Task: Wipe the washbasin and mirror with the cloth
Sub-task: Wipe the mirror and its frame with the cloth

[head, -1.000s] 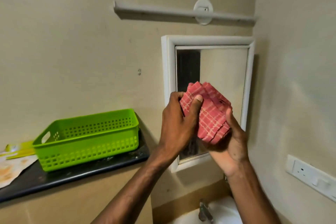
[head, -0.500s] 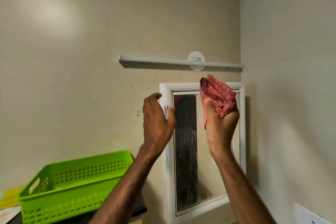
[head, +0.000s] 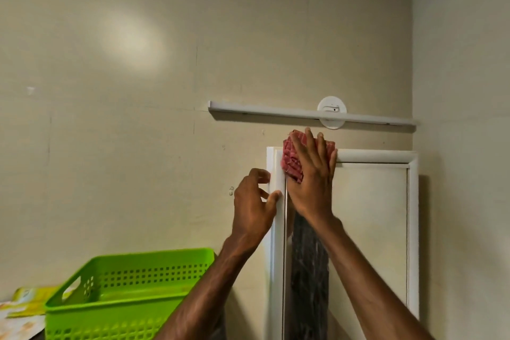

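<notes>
At the top left corner of the mirror [head: 372, 229], the right hand [head: 311, 174] now presses the red cloth [head: 291, 159] flat with straight fingers; a moment ago it was bunched up in the air, so wiping has likely begun. The left hand [head: 252, 207] pinches the white frame [head: 276, 257]. No writing can be read.

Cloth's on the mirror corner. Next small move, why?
Probably sweep the right hand rightward along the top: it presses the cloth flat on the mirror, at its top-left corner, most of the surface lies to the right, and the left hand grips its left edge.
</notes>
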The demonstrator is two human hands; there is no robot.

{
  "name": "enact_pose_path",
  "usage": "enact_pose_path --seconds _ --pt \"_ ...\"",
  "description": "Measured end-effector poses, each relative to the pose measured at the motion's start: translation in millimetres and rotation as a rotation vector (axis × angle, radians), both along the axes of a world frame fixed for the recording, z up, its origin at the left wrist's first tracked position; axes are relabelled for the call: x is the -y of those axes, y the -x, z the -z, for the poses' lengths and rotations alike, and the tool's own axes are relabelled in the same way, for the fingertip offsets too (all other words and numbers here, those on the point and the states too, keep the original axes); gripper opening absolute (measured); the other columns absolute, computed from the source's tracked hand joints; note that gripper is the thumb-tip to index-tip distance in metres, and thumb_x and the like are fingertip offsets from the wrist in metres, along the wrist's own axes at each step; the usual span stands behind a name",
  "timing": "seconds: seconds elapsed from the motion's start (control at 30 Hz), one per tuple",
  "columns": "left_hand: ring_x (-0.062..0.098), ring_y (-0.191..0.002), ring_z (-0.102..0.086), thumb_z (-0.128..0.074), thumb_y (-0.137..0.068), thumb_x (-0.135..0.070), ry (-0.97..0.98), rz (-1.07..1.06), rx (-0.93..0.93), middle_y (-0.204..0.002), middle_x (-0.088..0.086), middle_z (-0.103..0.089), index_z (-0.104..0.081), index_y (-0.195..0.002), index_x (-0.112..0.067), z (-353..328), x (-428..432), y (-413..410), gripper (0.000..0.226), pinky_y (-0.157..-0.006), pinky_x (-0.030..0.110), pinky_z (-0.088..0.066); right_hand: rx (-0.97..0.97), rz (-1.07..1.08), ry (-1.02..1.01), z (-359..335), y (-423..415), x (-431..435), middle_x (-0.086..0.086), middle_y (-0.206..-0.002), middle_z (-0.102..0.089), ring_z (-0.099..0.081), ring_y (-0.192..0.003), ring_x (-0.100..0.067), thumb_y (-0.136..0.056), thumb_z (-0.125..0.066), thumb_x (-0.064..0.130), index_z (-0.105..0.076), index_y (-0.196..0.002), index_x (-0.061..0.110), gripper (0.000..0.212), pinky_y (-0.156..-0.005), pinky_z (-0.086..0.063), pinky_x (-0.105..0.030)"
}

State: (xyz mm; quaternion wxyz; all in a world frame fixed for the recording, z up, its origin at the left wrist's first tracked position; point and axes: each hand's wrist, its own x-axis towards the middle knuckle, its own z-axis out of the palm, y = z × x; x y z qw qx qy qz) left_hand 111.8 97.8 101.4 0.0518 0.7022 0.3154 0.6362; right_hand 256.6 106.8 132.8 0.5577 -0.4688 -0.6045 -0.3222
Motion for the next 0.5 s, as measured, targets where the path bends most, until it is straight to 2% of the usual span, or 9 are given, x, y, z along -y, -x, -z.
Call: enact_pose_path --seconds 0.07,0.13,0.17,0.23,0.33,0.4,0.5 --pt "0.009 -0.082 -0.068 -0.078 -0.085 -0.018 -0.022 0.034 0.008 -0.108 -0.007 -0.069 -0.066 -0.111 -0.013 -2.0 -2.4 2.2 0.03 -0.072 0.023 -0.058 0.049 -0.025 -0.009 11.0 8.8 -2.8 -0.003 -0.175 -0.01 0.002 -0.163 -0.027 -0.098 -0.051 0.061 -0.02 -0.165 0.027 0.081 -0.13 0.009 -0.057" --pt "0.006 -0.077 -0.068 -0.075 -0.084 -0.009 -0.048 0.07 0.008 -0.094 -0.004 -0.074 -0.072 -0.103 -0.009 -5.1 -3.6 5.2 0.019 -0.067 0.015 -0.055 0.149 -0.078 0.01 21.7 18.4 -4.6 -0.003 -0.176 -0.003 0.007 -0.163 -0.026 -0.099 -0.033 0.071 -0.016 -0.166 0.024 0.084 -0.129 0.015 -0.056" --pt "0.003 -0.074 -0.068 -0.075 -0.084 -0.007 -0.049 0.071 -0.004 -0.091 -0.002 -0.076 -0.075 -0.102 -0.008 -7.2 -4.5 7.6 0.018 -0.065 0.01 -0.052 0.191 -0.107 0.018 25.7 23.1 -5.7 -0.002 -0.176 -0.001 0.008 -0.163 -0.025 -0.1 -0.029 0.07 -0.018 -0.166 0.024 0.081 -0.128 0.016 -0.056" --pt "0.001 -0.071 -0.068 -0.076 -0.083 -0.007 -0.006 0.072 -0.05 -0.091 0.002 -0.078 -0.078 -0.106 -0.008 -13.9 -6.3 14.9 0.023 -0.06 0.005 -0.05 0.196 -0.163 0.003 27.7 29.4 -9.2 0.002 -0.176 -0.002 0.006 -0.163 -0.021 -0.103 -0.034 0.059 -0.029 -0.163 0.026 0.069 -0.129 0.015 -0.054" --pt "0.011 -0.073 -0.073 -0.078 -0.081 -0.012 0.067 0.053 -0.145 -0.093 0.003 -0.079 -0.079 -0.109 -0.012 -25.5 -11.1 24.9 0.028 -0.056 0.004 -0.049 0.131 -0.142 -0.044 21.1 34.8 -15.1 0.002 -0.176 -0.008 0.002 -0.163 -0.019 -0.102 -0.048 0.046 -0.042 -0.156 0.026 0.058 -0.13 0.014 -0.051" --pt "0.009 -0.078 -0.069 -0.079 -0.081 -0.017 0.047 0.003 -0.182 -0.103 0.001 -0.078 -0.076 -0.116 -0.013 -30.8 -13.9 26.6 0.034 -0.059 0.002 -0.046 0.136 -0.085 -0.062 20.1 35.6 -20.0 0.001 -0.176 -0.007 0.002 -0.163 -0.02 -0.101 -0.048 0.047 -0.035 -0.16 0.026 0.064 -0.13 0.014 -0.051" --pt "0.008 -0.101 -0.064 -0.082 -0.082 -0.021 0.029 0.02 -0.189 -0.131 -0.002 -0.067 -0.059 -0.138 -0.015 -33.2 -17.2 23.8 0.061 -0.071 0.001 -0.043 0.144 -0.016 -0.094 21.1 28.6 -27.5 -0.001 -0.176 -0.005 0.001 -0.163 -0.021 -0.103 -0.042 0.05 -0.018 -0.166 0.022 0.074 -0.13 0.011 -0.053"
